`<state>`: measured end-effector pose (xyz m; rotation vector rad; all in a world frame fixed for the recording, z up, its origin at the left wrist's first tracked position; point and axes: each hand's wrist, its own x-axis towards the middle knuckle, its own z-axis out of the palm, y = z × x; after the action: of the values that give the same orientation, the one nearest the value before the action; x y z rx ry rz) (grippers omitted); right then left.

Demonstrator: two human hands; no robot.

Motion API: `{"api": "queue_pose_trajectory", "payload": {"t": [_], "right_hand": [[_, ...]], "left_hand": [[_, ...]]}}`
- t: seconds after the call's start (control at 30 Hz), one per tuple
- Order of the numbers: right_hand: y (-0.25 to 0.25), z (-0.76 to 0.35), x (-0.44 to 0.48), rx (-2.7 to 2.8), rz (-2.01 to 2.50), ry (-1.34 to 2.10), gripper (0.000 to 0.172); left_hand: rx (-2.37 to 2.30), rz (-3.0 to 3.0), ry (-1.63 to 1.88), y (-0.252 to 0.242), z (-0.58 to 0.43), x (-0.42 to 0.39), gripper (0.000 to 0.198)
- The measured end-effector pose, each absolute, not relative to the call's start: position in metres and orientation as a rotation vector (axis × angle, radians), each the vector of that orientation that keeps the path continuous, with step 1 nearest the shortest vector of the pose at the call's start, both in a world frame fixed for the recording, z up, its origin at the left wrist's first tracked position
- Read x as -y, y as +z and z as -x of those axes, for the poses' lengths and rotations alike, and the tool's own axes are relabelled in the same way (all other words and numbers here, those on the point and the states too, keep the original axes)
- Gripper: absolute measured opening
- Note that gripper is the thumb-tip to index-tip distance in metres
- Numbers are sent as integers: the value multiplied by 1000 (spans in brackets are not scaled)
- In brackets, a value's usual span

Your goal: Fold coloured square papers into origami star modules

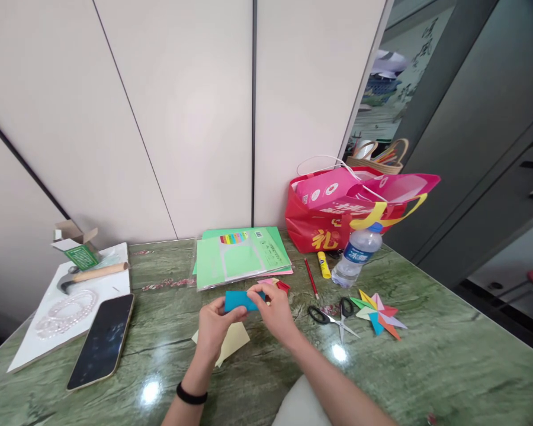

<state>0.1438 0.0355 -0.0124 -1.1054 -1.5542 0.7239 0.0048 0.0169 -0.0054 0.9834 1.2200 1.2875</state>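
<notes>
Between my two hands I hold a small folded piece of blue paper [240,301] above the table. My left hand [216,325] grips its left end, thumb in front. The fingers of my right hand [273,307] pinch its right end and hide part of it. Below my left hand lie pale yellow paper pieces [234,342]. Just behind my right hand, pink and red folded paper [282,286] is partly covered. Black-handled scissors [335,319] lie open to the right, beside a many-coloured folded paper star [379,313].
Packs of green paper [231,257] lie at the back. A red pencil [311,278], a yellow glue stick [324,265], a water bottle [357,254] and a red gift bag [306,225] stand or lie rightward. At left are a phone [102,340], a hammer [93,273], beads [66,313] and a small box [77,248].
</notes>
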Motion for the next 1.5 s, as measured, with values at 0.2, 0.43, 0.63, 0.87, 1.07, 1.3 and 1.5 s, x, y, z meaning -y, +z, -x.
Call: {"api": "queue_pose_trajectory", "payload": {"t": [0.2, 0.43, 0.63, 0.87, 1.07, 1.3, 1.5], "right_hand": [[-15, -148, -40, 1528, 1128, 752, 18], [-15, -147, -39, 1504, 1157, 798, 17], [-17, -147, -40, 1528, 1146, 819, 18], [-19, -144, -37, 1754, 1094, 817, 16], [-21, -143, -35, 1811, 1115, 800, 15], [-16, -143, -32, 1769, 1117, 958, 10], [-15, -144, -30, 1678, 1189, 1102, 51]], "left_hand": [[-1196, -1000, 1249, 0, -2, -16, 28], [-1219, -1013, 1266, -3, -3, -17, 27], [-1207, -1106, 1264, -3, 0, -18, 23], [-1357, -1355, 1273, -9, 6, -21, 16], [-1416, -1353, 1264, -13, 7, -20, 16], [-1455, -1331, 1296, -8, 3, -18, 16], [-1498, -1314, 1349, -5, 3, -17, 17]]}}
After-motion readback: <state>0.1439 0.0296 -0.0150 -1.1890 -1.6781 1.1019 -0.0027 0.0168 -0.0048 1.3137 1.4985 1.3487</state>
